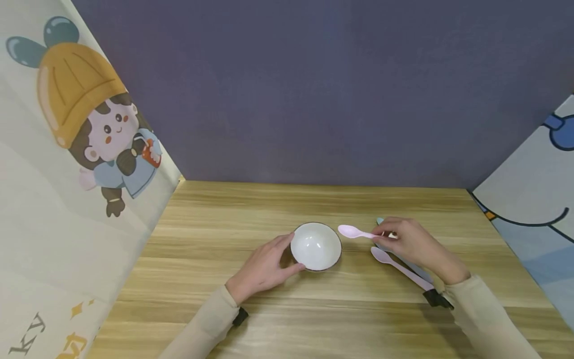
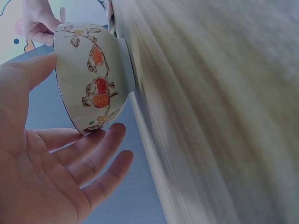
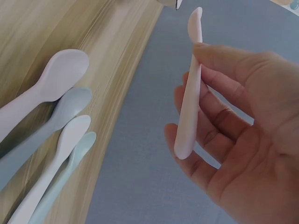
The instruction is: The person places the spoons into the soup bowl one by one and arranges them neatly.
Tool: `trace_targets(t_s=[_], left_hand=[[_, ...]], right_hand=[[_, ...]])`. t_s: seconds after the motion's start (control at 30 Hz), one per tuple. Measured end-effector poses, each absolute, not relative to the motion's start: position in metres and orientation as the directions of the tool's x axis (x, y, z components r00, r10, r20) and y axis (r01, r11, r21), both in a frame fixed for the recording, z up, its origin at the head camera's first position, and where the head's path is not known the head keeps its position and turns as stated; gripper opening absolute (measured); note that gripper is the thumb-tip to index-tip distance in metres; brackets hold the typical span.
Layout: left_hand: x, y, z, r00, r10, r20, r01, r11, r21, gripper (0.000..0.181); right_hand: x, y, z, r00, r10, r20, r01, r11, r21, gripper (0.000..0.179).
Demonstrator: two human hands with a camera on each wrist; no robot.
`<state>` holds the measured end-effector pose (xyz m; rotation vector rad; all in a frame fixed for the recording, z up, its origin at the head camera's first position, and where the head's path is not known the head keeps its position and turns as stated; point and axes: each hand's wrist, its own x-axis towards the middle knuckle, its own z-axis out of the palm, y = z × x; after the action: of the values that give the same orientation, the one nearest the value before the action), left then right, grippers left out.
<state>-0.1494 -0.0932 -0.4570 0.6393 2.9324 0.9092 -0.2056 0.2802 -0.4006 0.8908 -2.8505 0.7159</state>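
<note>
A small white bowl (image 1: pixel 316 247) stands upright on the table, its inside bare. Painted red and orange fruits on brown twigs decorate its outer wall in the left wrist view. My left hand (image 1: pixel 265 264) holds the bowl from the left, thumb at the near rim and fingers around the far side. To the right of the bowl, my right hand (image 1: pixel 411 245) pinches a pale pink spoon (image 3: pixel 189 105) by its handle, above the table. Its scoop end points left toward the bowl, apart from it.
Several spoons lie side by side under and beside my right hand: a pink spoon (image 3: pixel 65 72), a grey-blue spoon (image 3: pixel 72 106), a whitish spoon (image 3: pixel 70 137) and a light teal spoon (image 3: pixel 77 156). The wooden table (image 1: pixel 215 214) meets a dark back panel (image 1: pixel 323 99).
</note>
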Motion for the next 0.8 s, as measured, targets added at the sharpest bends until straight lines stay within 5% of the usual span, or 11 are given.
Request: trace_targets(t_s=[0.8], left_hand=[[-0.142, -0.099, -0.459, -0.907, 0.405, 0.115, 0.398, 0.737, 0.546, 0.09]], right_hand=[[-0.195, 0.25, -0.41, -0.8, -0.565, 0.202, -0.576, 0.629, -0.521, 0.006]])
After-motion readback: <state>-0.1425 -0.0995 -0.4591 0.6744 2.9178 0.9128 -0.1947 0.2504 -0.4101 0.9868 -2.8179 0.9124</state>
